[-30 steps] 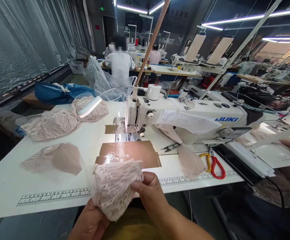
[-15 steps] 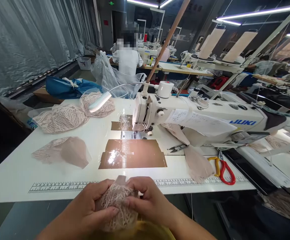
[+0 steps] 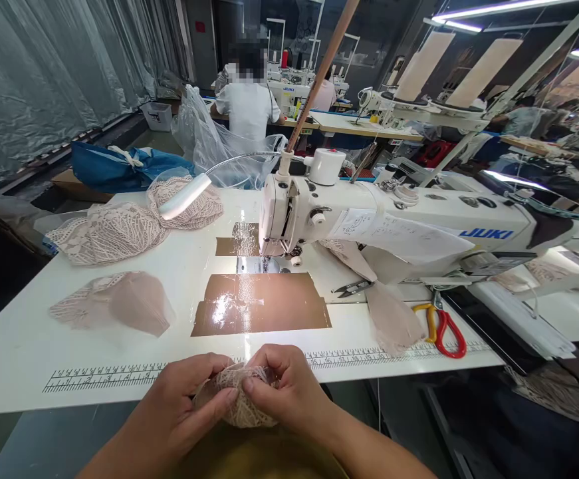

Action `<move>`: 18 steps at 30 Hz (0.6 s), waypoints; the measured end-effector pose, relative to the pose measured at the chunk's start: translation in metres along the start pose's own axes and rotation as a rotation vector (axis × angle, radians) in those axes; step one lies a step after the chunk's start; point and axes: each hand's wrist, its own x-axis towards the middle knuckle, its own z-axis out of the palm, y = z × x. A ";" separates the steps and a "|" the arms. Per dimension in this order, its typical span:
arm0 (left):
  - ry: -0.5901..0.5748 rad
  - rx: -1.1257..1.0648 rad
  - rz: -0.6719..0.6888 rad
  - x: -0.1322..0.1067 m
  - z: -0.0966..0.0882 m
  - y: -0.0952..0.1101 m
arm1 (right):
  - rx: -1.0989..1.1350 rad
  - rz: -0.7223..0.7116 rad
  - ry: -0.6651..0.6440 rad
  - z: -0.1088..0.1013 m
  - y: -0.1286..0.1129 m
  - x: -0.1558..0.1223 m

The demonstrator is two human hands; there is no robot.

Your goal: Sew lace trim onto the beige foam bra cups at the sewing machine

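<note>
A bunched piece of beige lace fabric point(image 3: 246, 409) is held between both hands at the table's front edge. My left hand point(image 3: 189, 392) grips its left side, thumb on top. Pinching the upper right part, my right hand point(image 3: 282, 382) has its thumb close to the left thumb. The fingers beneath the lace are hidden. Ahead of the hands stands a white sewing machine point(image 3: 389, 219), its needle area above a metal plate and brown tape point(image 3: 264, 303). A sheer beige lace piece point(image 3: 137, 303) lies flat on the left of the table.
Stacked lace pieces point(image 3: 110, 233) lie at the back left under a lamp point(image 3: 184, 197). Thread snips point(image 3: 353, 288), a beige fabric piece point(image 3: 393, 319) and red-and-yellow-handled scissors point(image 3: 449, 332) lie to the right. A printed ruler point(image 3: 104, 377) runs along the front edge. Another person point(image 3: 249, 110) sits beyond.
The lace has been folded or gathered into a smaller bunch, and its lower part no longer hangs as far down. The thumbs have come closer together. The camera view has shifted slightly.
</note>
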 end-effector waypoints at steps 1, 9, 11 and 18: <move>-0.037 -0.022 -0.004 0.002 0.001 0.002 | -0.003 0.000 -0.003 0.000 0.001 0.000; -0.094 -0.289 -0.056 0.013 0.008 0.002 | 0.025 -0.050 -0.071 -0.021 -0.001 0.003; -0.090 -0.285 -0.052 0.014 0.011 0.001 | 0.015 -0.076 -0.094 -0.024 -0.004 0.004; -0.244 -0.457 -0.088 0.022 0.009 0.007 | -0.091 -0.073 -0.124 -0.025 -0.013 0.007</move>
